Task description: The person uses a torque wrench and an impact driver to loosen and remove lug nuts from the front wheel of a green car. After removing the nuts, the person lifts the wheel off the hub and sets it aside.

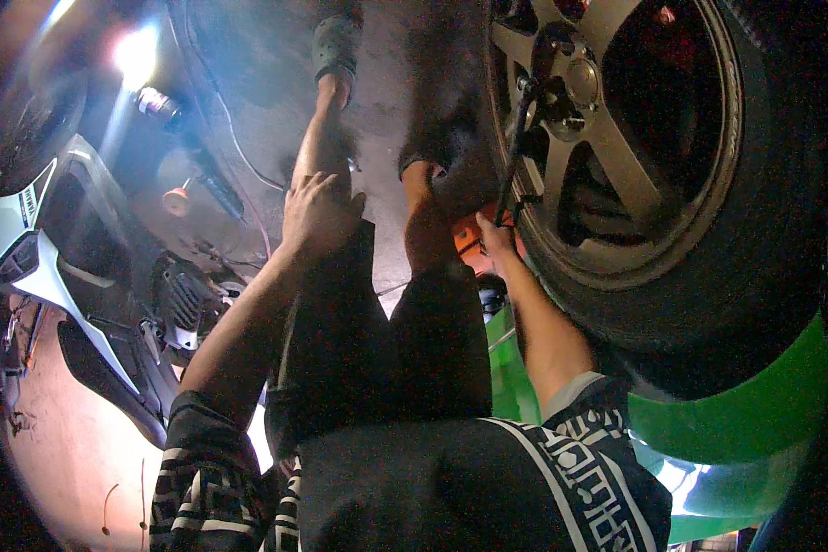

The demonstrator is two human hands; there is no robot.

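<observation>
My right hand (pixel 499 241) grips the lower end of a long black wrench (pixel 515 147), with the thumb pointing up along it. The wrench's far end meets the hub area of a car wheel, beside a bronze-coloured spoke (pixel 637 189). Which nut it sits on, if any, I cannot make out. Around the rim is a thick black tyre (pixel 635 322). My left hand (pixel 317 212) lies on my left leg just below the knee, fingers stretched out, holding nothing.
Green bodywork (pixel 754 414) shows under the tyre. An orange object (pixel 470 241) lies behind my right hand. On the left are a white motorcycle fairing (pixel 9 230), a bright lamp (pixel 136 57), a dark cylindrical tool (pixel 216 189) and a thin cable (pixel 235 138) across the floor.
</observation>
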